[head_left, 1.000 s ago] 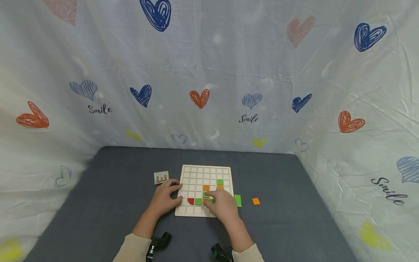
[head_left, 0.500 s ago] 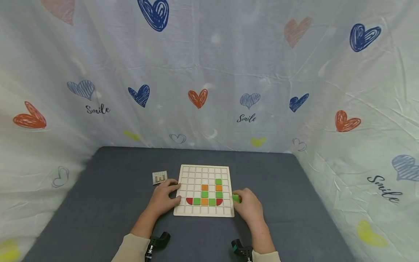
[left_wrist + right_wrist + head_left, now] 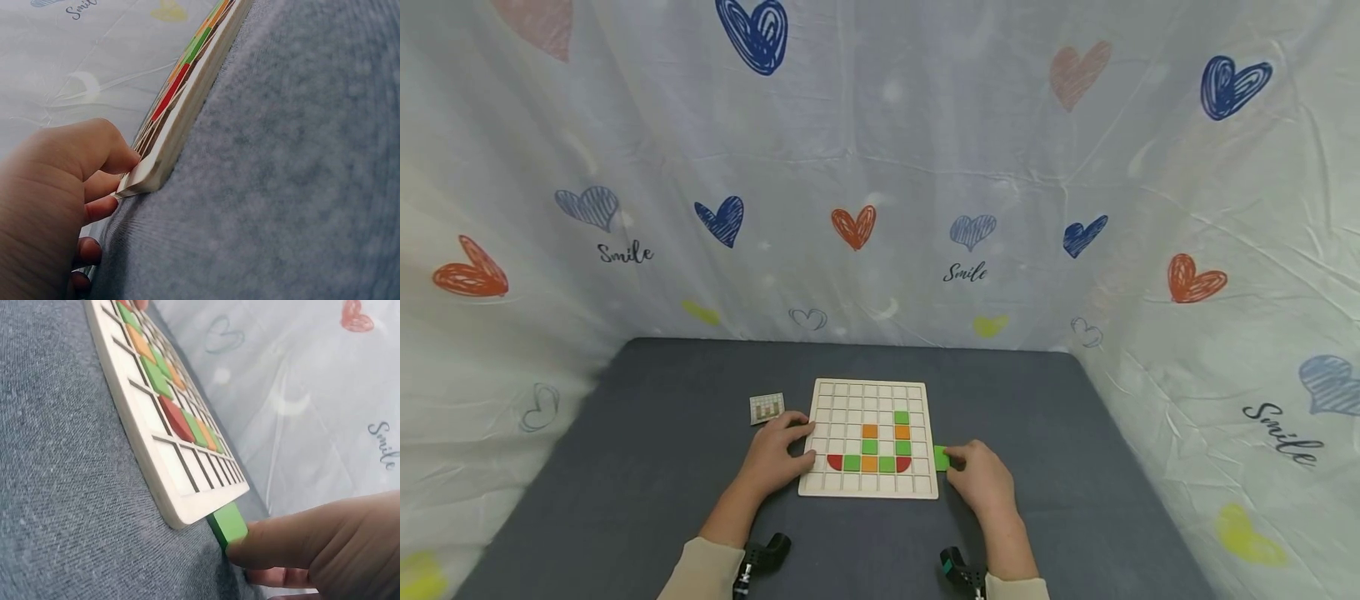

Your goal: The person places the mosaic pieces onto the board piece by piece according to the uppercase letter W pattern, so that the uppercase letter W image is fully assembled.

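Observation:
A pale wooden grid board (image 3: pixel 842 400) lies on the table, with green, orange and red tiles set in its squares. My left hand (image 3: pixel 772 452) holds its left edge, thumb (image 3: pixel 119 153) on the top face and fingers at the side. Beside the right edge is a green block (image 3: pixel 941 459). My right hand (image 3: pixel 982 479) pinches the outer end of that block. In the right wrist view the thumb (image 3: pixel 262 544) lies across the green block (image 3: pixel 229 525), near the board's corner; the fingertips behind it are mostly hidden.
A small printed pattern card (image 3: pixel 767 408) lies left of the board, just beyond my left fingers. The dark grey table (image 3: pixel 700 375) runs back to a white curtain (image 3: pixel 910 167) printed with hearts, which also hangs along both sides.
My right hand has moved from over the board to the green block at its right, uncovering a red tile. The loose orange tile no longer shows. The left hand stays in place.

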`<state>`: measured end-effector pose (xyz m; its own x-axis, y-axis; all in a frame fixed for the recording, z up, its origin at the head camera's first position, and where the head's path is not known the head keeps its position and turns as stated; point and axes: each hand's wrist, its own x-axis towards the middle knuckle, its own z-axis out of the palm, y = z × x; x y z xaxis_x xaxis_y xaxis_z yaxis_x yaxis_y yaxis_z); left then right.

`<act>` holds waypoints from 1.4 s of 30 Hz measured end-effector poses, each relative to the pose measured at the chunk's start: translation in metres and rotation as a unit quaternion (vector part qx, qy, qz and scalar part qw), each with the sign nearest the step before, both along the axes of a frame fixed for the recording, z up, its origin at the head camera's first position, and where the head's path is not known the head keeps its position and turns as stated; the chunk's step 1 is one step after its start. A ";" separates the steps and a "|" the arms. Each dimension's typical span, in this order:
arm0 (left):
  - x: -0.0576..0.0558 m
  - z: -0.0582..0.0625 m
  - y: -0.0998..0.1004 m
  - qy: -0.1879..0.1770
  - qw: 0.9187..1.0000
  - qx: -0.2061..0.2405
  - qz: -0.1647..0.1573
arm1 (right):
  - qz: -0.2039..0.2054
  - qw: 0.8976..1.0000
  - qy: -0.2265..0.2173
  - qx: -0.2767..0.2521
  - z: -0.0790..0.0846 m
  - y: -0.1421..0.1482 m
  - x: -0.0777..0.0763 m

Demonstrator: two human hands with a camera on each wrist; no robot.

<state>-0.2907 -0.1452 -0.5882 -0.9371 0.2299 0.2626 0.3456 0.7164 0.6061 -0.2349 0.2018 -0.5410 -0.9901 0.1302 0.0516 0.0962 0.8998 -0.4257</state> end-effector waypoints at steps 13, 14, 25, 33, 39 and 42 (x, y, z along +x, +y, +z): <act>0.001 -0.001 0.000 0.009 1.000 0.005 0.001 | 0.032 0.998 0.026 0.039 -0.008 0.005 0.000; 0.002 -0.001 0.000 0.008 1.000 0.006 0.001 | 0.034 0.998 0.027 0.037 -0.007 0.005 0.000; 0.003 0.000 -0.001 0.012 1.000 0.008 0.002 | 0.099 0.993 0.058 0.018 0.019 -0.013 -0.013; 0.003 0.000 0.000 0.015 1.000 0.003 0.003 | 0.142 0.989 0.049 0.015 0.033 -0.039 -0.025; 0.002 -0.001 0.001 0.023 1.000 0.006 0.006 | 0.186 0.981 0.050 0.021 0.037 -0.058 -0.029; 0.001 -0.002 0.001 0.022 1.000 0.005 0.005 | 0.206 0.977 0.052 0.022 0.038 -0.068 -0.030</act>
